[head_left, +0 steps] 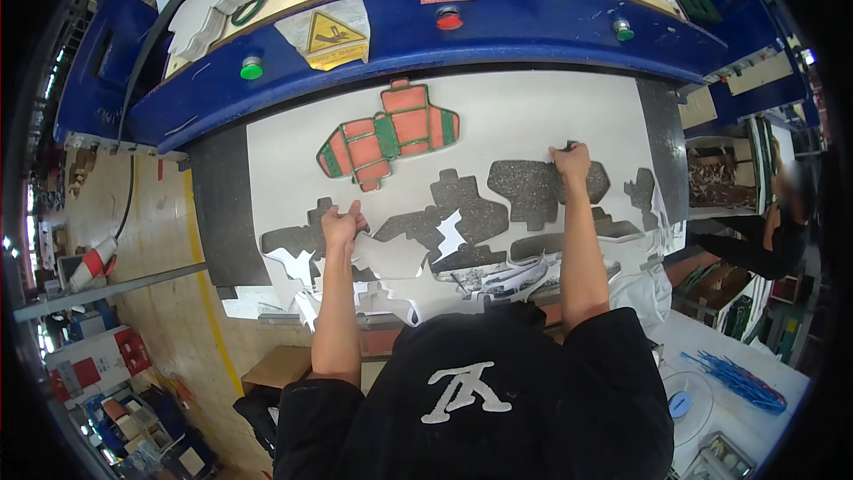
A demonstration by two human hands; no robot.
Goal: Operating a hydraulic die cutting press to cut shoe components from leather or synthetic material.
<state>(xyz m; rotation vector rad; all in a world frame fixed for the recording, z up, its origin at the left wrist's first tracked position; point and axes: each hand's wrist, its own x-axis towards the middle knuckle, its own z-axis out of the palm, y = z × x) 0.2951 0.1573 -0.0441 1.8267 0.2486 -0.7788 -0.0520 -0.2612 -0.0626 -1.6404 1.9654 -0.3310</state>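
left hand (341, 224) gripping white sheet (533, 116) near left | right hand (571, 162) pinching sheet's far cutout edge | orange cutter (388, 132) far

The light here is even and fairly bright, falling from above onto the white cut sheet (498, 116), which looks the brightest thing in view without quite washing out. Shadows are soft and short; only a faint one shows beside each forearm. The glossy blue metal press front (533, 31) catches a mild sheen along its curve, and the green round push button (251, 68) shines a little. The fisheye bends straight edges hard, so the blue front bows into an arc, and the corners fall into black vignette. The centre is sharp; the rim turns soft and smeared, and a patch at the far right is blurred.
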